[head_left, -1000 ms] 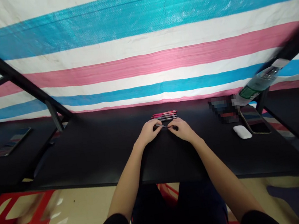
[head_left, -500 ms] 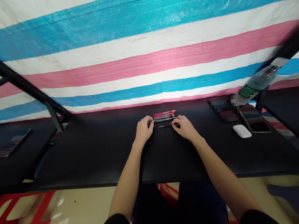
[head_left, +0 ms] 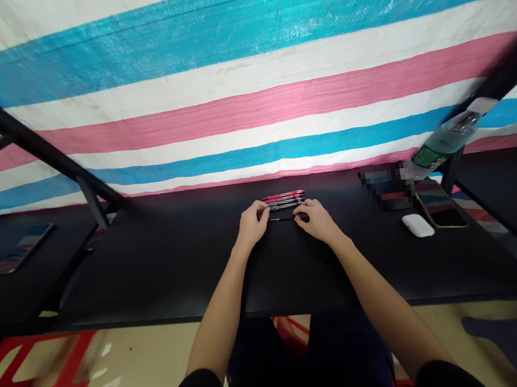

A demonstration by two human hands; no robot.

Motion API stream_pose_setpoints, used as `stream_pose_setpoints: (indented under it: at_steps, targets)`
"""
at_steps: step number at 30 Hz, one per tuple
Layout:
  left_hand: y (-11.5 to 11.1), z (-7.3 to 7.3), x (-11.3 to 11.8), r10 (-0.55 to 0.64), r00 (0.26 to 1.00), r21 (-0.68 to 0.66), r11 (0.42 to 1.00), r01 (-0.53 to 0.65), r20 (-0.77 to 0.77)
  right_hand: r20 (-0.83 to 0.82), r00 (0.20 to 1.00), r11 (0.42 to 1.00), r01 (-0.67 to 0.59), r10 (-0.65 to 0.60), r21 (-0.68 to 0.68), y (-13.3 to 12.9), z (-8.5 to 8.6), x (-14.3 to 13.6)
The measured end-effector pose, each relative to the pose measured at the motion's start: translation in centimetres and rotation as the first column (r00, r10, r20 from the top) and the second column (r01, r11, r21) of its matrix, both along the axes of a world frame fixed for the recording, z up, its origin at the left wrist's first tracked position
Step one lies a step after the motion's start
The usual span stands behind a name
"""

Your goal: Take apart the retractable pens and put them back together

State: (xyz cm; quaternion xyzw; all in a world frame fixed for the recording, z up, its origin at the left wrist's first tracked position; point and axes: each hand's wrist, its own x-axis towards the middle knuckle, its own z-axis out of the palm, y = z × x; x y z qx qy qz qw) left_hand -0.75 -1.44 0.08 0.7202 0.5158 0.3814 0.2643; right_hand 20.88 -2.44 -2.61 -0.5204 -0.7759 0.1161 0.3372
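Several pens (head_left: 284, 200), red ones at the back and dark or clear ones in front, lie side by side on the black table (head_left: 167, 262). Just in front of them, a thin dark pen (head_left: 282, 219) points left from the fingers of my right hand (head_left: 316, 219), which are closed on its right end. My left hand (head_left: 252, 225) is at the left ends of the row, thumb and fingers pinched near the pen's left tip; what they hold, if anything, is too small to make out.
At the right are a phone (head_left: 441, 204), a white case (head_left: 418, 225), a leaning water bottle (head_left: 447, 142) and a blurred-out item. Another phone (head_left: 25, 247) lies far left. Black metal bars slant up on both sides before a striped sheet (head_left: 247, 109).
My right hand has shifted slightly left with the thin pen, whose tip is now nearer my left hand. My left hand has moved slightly right.
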Motion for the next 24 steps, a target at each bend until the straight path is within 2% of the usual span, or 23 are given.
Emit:
stream_pose_setpoints:
  at_steps: [5, 7, 10, 12, 16, 20, 24]
  targets:
    - [0.3, -0.5, 0.5, 0.013, 0.955, -0.173, 0.984, 0.041, 0.295, -0.179, 0.982, 0.997, 0.067, -0.062, 0.024, 0.0, 1.1, -0.1]
    - [0.4, -0.6, 0.8, 0.022, 0.897, -0.266, 0.958, 0.107, 0.442, -0.272, 0.957, 0.994, 0.106, -0.101, 0.001, 0.0, 1.6, 0.0]
    - [0.2, -0.3, 1.3, 0.070, 0.758, -0.369, 0.900, 0.232, 0.648, -0.464, 0.876, 0.991, 0.091, -0.128, -0.101, 0.0, 2.0, 0.0]
    - [0.1, 0.1, 1.5, 0.129, 0.665, -0.414, 0.863, 0.290, 0.736, -0.630, 0.767, 0.982, -0.001, -0.122, -0.191, 0.0, 2.1, -0.1]
    - [-0.3, 1.1, 1.6, 0.217, 0.542, -0.454, 0.818, 0.352, 0.812, -0.869, 0.470, 0.931, -0.224, -0.156, -0.288, 0.2, 2.2, -0.5]
    - [-0.4, 1.7, 1.6, 0.260, 0.472, -0.464, 0.795, 0.390, 0.842, -0.926, 0.248, 0.841, -0.399, -0.284, -0.365, 0.4, 2.5, -0.7]
    - [-0.2, 1.8, 1.5, 0.307, 0.468, -0.498, 0.787, 0.365, 0.829, -0.904, 0.082, 0.764, -0.505, -0.420, -0.401, 0.4, 3.1, -0.5]
